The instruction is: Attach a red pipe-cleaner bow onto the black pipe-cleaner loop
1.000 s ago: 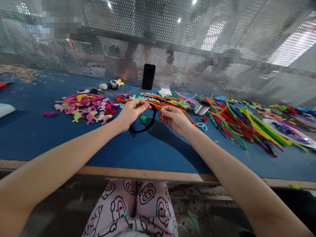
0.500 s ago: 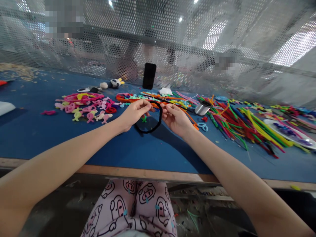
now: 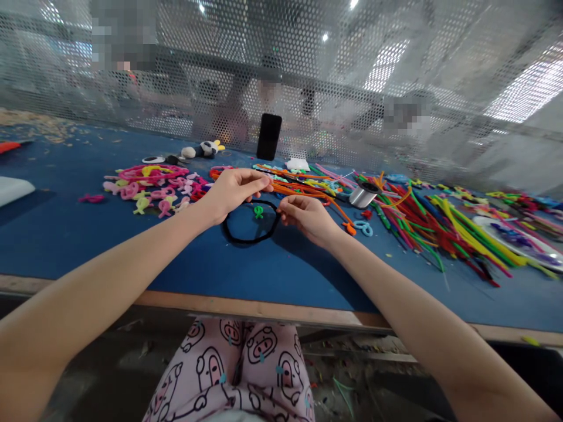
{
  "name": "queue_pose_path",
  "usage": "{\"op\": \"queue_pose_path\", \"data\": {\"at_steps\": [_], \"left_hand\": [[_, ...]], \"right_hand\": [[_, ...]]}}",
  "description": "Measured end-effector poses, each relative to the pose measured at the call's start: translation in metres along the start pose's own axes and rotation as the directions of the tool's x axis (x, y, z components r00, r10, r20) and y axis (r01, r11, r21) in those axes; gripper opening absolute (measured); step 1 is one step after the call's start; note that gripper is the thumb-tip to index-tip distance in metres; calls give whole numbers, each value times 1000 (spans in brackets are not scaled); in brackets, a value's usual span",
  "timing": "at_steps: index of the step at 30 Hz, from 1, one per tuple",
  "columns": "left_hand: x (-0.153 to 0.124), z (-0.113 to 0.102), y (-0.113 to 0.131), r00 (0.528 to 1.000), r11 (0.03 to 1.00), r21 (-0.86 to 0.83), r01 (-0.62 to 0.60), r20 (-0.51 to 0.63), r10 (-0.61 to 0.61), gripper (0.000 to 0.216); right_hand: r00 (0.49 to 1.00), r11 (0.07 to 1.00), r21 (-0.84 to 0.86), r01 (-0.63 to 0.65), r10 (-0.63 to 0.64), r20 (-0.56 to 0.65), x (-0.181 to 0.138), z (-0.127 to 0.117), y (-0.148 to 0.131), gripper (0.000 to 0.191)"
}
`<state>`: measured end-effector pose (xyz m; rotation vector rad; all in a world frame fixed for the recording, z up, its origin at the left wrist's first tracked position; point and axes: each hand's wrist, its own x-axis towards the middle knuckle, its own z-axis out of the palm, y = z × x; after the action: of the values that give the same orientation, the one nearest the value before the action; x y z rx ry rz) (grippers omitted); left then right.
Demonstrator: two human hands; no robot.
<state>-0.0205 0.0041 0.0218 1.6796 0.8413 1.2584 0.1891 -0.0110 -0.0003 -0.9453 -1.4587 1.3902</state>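
A black fuzzy ring (image 3: 246,241), apparently a bent pipe cleaner, is low over the blue table between my hands. My right hand (image 3: 308,218) pinches its right side between thumb and fingers. Above the ring's upper left, my left hand (image 3: 235,192) has thumb and fingertips pressed together; whether anything is between them cannot be made out. Part of the ring passes behind that hand. Within the loop's outline shows a small green twisted piece (image 3: 258,211). Just beyond my hands lie long orange pipe-cleaner pieces (image 3: 299,191).
Pink and yellow twisted pieces (image 3: 165,193) are heaped at left. To the right are a wire spool (image 3: 364,195), loose coloured pipe cleaners (image 3: 422,217) and a white plate (image 3: 484,221). A dark phone (image 3: 268,136) stands against the perforated metal screen (image 3: 176,82).
The black ring has moved down and left, toward the tabletop, and looks rounder. My right hand has dropped slightly; my left fingertips now sit higher, apart from the right ones.
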Motion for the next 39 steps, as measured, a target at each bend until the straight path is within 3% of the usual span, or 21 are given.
{"op": "queue_pose_path", "data": {"at_steps": [9, 20, 33, 37, 39], "left_hand": [[-2, -2, 1, 994, 998, 15, 66, 90, -67, 29], [-5, 3, 4, 998, 994, 103, -34, 65, 27, 35], [-9, 18, 2, 980, 960, 210, -185, 117, 163, 29], [-8, 16, 2, 982, 968, 202, -152, 144, 125, 28], [-6, 12, 3, 993, 974, 218, -67, 111, 44, 30]], "right_hand": [[999, 998, 49, -30, 32, -37, -2, 0, -2, 40], [999, 999, -27, -39, 39, -22, -5, 7, -5, 30], [989, 994, -79, -80, 89, 121, -11, 19, -6, 27], [983, 994, -85, -64, 77, 167, -11, 19, -5, 26], [984, 995, -82, -60, 73, 160, -10, 17, -5, 27]]}}
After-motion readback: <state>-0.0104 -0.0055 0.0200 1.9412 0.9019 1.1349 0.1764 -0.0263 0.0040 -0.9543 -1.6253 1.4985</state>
